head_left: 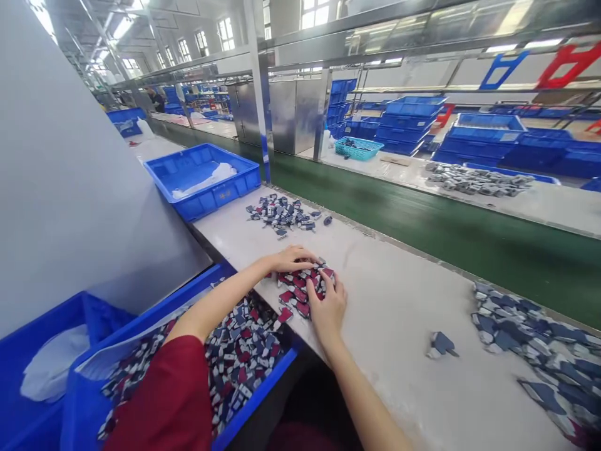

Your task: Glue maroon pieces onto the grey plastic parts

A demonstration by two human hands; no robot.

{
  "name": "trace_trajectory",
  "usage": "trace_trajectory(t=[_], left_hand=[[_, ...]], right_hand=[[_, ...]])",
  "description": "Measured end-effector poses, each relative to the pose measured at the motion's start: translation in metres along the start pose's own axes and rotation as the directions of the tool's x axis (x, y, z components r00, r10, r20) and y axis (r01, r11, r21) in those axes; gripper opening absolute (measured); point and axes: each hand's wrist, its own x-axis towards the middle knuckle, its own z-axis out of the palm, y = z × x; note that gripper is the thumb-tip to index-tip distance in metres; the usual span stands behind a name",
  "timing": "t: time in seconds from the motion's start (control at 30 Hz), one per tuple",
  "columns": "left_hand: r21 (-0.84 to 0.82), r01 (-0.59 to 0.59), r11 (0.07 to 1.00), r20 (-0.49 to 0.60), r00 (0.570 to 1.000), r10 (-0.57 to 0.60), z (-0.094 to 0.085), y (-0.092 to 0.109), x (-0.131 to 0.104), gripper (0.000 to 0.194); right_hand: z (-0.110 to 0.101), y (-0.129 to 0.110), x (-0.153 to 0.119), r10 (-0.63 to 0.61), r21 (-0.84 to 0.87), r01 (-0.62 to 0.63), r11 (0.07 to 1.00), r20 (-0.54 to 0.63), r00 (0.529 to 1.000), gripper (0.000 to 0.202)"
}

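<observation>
A small heap of maroon and grey-white plastic pieces (295,294) lies at the near edge of the white table. My left hand (293,257) rests on the far side of this heap, palm down with fingers stretched out. On its right side, my right hand (329,304) cups the pieces with its fingers apart. Neither hand is closed around a single piece. Below the table edge, a blue bin (256,393) holds many mixed maroon, dark-blue and white pieces, partly covered by my left arm.
Dark-blue pieces (284,213) are piled beyond my hands, with a larger spread of similar pieces (526,341) at right. One loose piece (441,344) lies between. A blue crate (220,199) stands at the table's far left. A green conveyor belt (399,210) runs behind the table.
</observation>
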Motion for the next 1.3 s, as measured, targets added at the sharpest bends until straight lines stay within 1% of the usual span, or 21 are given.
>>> trace_trajectory(t=[0.17, 0.3, 0.37, 0.4, 0.5, 0.53, 0.57, 0.6, 0.67, 0.73, 0.8, 0.87, 0.93, 0.97, 1.0, 1.03, 1.07, 1.13, 1.17, 1.2, 1.3], left_hand=[[-0.030, 0.095, 0.995, -0.121, 0.988, -0.098, 0.005, -0.003, -0.079, 0.042], [-0.063, 0.222, 0.973, -0.210, 0.950, -0.230, 0.008, 0.006, -0.143, 0.040], [-0.073, 0.299, 0.951, -0.230, 0.923, -0.308, 0.010, 0.016, -0.173, 0.040], [-0.075, 0.337, 0.938, -0.228, 0.910, -0.345, 0.011, 0.021, -0.187, 0.040], [-0.057, 0.440, 0.896, -0.209, 0.873, -0.441, 0.011, 0.037, -0.216, 0.036], [-0.047, 0.464, 0.885, -0.211, 0.861, -0.463, 0.011, 0.042, -0.219, 0.033], [-0.038, 0.480, 0.876, -0.221, 0.851, -0.476, 0.010, 0.047, -0.218, 0.031], [-0.030, 0.483, 0.875, -0.236, 0.847, -0.476, 0.010, 0.051, -0.212, 0.029], [-0.010, 0.442, 0.897, -0.276, 0.861, -0.427, 0.011, 0.059, -0.187, 0.026], [0.011, 0.341, 0.940, -0.327, 0.889, -0.319, 0.015, 0.068, -0.145, 0.024], [0.018, 0.209, 0.978, -0.371, 0.910, -0.187, 0.025, 0.080, -0.093, 0.023], [0.013, 0.089, 0.996, -0.381, 0.921, -0.077, 0.040, 0.097, -0.039, 0.022], [0.020, -0.006, 1.000, -0.323, 0.946, 0.012, 0.057, 0.119, 0.011, 0.026], [0.029, -0.039, 0.999, -0.272, 0.961, 0.046, 0.066, 0.132, 0.034, 0.031], [0.040, -0.063, 0.997, -0.212, 0.975, 0.070, 0.075, 0.145, 0.054, 0.038], [0.053, -0.077, 0.996, -0.153, 0.985, 0.084, 0.085, 0.158, 0.072, 0.046], [0.066, -0.078, 0.995, -0.102, 0.991, 0.084, 0.094, 0.170, 0.087, 0.054], [0.092, -0.044, 0.995, -0.055, 0.997, 0.049, 0.113, 0.190, 0.111, 0.068], [0.095, -0.021, 0.995, -0.054, 0.998, 0.027, 0.122, 0.197, 0.120, 0.071], [0.091, -0.002, 0.996, -0.063, 0.998, 0.008, 0.131, 0.202, 0.127, 0.069], [0.047, -0.002, 0.999, -0.089, 0.996, 0.006, 0.149, 0.207, 0.135, 0.038]], right_hand=[[0.016, -0.032, -0.037, -0.129, 0.053, 0.123, 0.991, 0.111, 0.985, 0.043], [0.027, -0.058, -0.070, -0.224, 0.167, 0.187, 0.968, 0.240, 0.945, 0.040], [0.027, -0.067, -0.082, -0.308, 0.280, 0.217, 0.935, 0.341, 0.888, 0.041], [0.025, -0.069, -0.086, -0.357, 0.352, 0.217, 0.910, 0.403, 0.842, 0.042], [0.009, -0.071, -0.090, -0.507, 0.578, 0.130, 0.806, 0.558, 0.657, 0.043], [0.000, -0.069, -0.089, -0.532, 0.623, 0.089, 0.777, 0.575, 0.622, 0.043], [-0.010, -0.067, -0.087, -0.538, 0.648, 0.057, 0.759, 0.576, 0.615, 0.042], [-0.023, -0.063, -0.085, -0.527, 0.658, 0.040, 0.752, 0.564, 0.636, 0.040], [-0.052, -0.052, -0.082, -0.468, 0.651, 0.043, 0.758, 0.497, 0.731, 0.036], [-0.086, -0.034, -0.080, -0.428, 0.646, 0.095, 0.757, 0.381, 0.819, 0.032], [-0.123, -0.007, -0.084, -0.426, 0.606, 0.212, 0.767, 0.233, 0.874, 0.035], [-0.161, 0.026, -0.092, -0.447, 0.476, 0.360, 0.803, 0.081, 0.891, 0.038], [-0.197, 0.062, -0.104, -0.448, 0.223, 0.453, 0.863, -0.079, 0.891, 0.037], [-0.213, 0.079, -0.110, -0.415, 0.059, 0.432, 0.900, -0.186, 0.890, 0.035], [-0.229, 0.094, -0.116, -0.402, -0.107, 0.388, 0.915, -0.309, 0.862, 0.033], [-0.243, 0.106, -0.121, -0.386, -0.258, 0.297, 0.919, -0.444, 0.808, 0.029], [-0.256, 0.115, -0.124, -0.373, -0.368, 0.179, 0.913, -0.570, 0.732, 0.025], [-0.275, 0.127, -0.126, -0.296, -0.434, -0.076, 0.897, -0.721, 0.626, 0.017], [-0.281, 0.130, -0.125, -0.230, -0.419, -0.182, 0.890, -0.755, 0.614, 0.016], [-0.286, 0.133, -0.123, -0.149, -0.394, -0.263, 0.881, -0.757, 0.636, 0.020], [-0.292, 0.146, -0.115, 0.012, -0.384, -0.351, 0.854, -0.660, 0.751, 0.044]])
